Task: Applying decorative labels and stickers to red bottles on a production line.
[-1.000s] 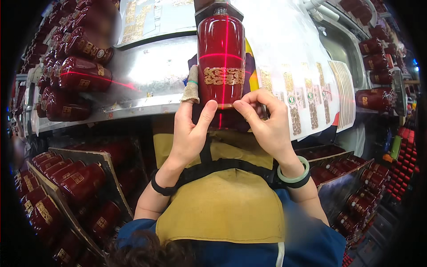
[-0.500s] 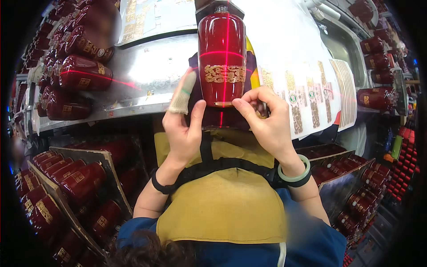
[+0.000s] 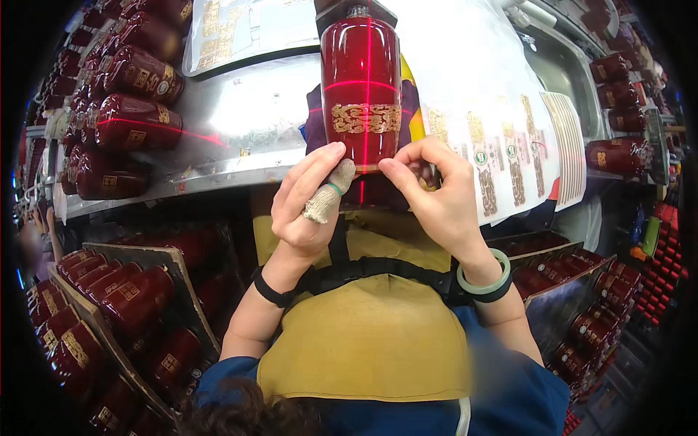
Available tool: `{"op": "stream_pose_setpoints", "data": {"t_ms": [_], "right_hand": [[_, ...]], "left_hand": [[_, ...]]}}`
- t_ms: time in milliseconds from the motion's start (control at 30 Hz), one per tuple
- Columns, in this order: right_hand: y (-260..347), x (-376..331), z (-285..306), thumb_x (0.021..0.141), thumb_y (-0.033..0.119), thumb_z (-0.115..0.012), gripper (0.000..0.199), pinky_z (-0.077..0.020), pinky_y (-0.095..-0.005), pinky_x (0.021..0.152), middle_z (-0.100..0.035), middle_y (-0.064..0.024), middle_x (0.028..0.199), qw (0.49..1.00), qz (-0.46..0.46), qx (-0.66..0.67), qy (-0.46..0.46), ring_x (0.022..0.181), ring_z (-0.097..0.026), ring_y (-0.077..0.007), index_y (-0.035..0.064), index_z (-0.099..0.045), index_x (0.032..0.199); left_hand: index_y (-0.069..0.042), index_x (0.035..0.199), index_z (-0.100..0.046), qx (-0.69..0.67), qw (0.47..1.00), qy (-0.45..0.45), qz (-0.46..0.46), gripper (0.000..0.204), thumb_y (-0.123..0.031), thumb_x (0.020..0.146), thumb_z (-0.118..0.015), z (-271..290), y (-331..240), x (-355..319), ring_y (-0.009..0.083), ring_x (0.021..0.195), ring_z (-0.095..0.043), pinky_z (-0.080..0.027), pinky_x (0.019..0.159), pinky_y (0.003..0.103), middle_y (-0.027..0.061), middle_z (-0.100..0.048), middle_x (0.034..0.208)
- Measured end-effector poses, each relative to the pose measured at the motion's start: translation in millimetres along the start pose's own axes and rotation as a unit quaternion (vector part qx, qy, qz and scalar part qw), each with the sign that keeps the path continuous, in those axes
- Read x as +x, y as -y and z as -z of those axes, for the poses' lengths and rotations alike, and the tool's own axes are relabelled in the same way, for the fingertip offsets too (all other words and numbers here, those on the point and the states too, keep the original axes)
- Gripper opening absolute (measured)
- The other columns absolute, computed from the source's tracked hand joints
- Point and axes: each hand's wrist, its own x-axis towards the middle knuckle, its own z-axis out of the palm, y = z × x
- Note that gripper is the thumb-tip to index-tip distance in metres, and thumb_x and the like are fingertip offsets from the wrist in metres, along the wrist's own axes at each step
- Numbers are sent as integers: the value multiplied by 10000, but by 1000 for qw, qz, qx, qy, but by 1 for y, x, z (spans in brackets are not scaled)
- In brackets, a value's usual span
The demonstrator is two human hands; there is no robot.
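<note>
A glossy dark red bottle point(image 3: 360, 69) lies on its back with its neck away from me, a gold patterned band round its lower body and red laser lines across it. A thin gold strip point(image 3: 368, 168) runs along its base edge. My right hand point(image 3: 440, 185) pinches the strip's right end between thumb and forefinger. My left hand point(image 3: 309, 190) is closed at the left end, its cloth-capped forefinger point(image 3: 340, 174) bent against the strip and its thumb hidden; another fingertip rests by the bottle's lower side. Dark purple cloth point(image 3: 314, 120) lies under the bottle.
Many red bottles point(image 3: 138, 120) stand at the left on the metal worktop point(image 3: 243, 123). Sheets of gold decals point(image 3: 498, 160) and a striped strip sheet point(image 3: 566, 145) lie at the right, beside a metal sink point(image 3: 560, 69). Racks of bottles point(image 3: 131, 291) flank me below.
My left hand has moved right and in to the bottle's base, its raised, capped forefinger now bent down at the strip's left end. The right hand keeps its pinch.
</note>
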Motion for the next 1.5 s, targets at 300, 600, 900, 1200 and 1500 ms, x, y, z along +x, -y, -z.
{"op": "stream_pose_setpoints", "data": {"t_ms": [300,600,900,1200,1500], "right_hand": [[3,4,8,912,149,-842,209,-446,-301,605,-642,-65,763,999,-24,1,40,654,-555,-131,-14,-717,873],[-3,11,32,959,209,-788,246,-452,-351,661,-682,-105,809,993,-52,-15,109,700,-577,-200,-26,-737,908],[5,8,32,950,174,-796,201,-449,-329,673,-680,-88,809,994,-44,2,105,711,-567,-179,-16,-743,912],[18,2,30,925,99,-810,127,-447,-306,684,-661,-65,787,997,7,5,78,713,-562,-151,-9,-747,902],[15,3,28,928,95,-809,125,-459,-299,680,-655,-53,794,997,-7,2,75,723,-571,-134,-10,-746,903]], "left_hand": [[50,947,-753,24,1000,16,10,188,59,792,-858,-2,0,2,342,1033,-751,-647,817,399,148,-781,1129],[21,1082,-764,21,1000,5,13,263,76,830,-815,-5,2,-10,369,1100,-724,-649,879,433,176,-730,1240],[-9,1123,-812,0,997,10,74,415,-21,727,-937,1,-2,-9,355,1213,-687,-625,966,424,175,-669,1366],[11,1591,-463,-307,880,105,347,555,-61,1059,-604,5,2,-2,291,1580,-356,-255,1285,413,200,-396,1692],[-2,1616,-427,-329,861,121,370,589,-36,1054,-601,8,4,-2,260,1586,-337,-226,1294,400,159,-417,1690]]}}
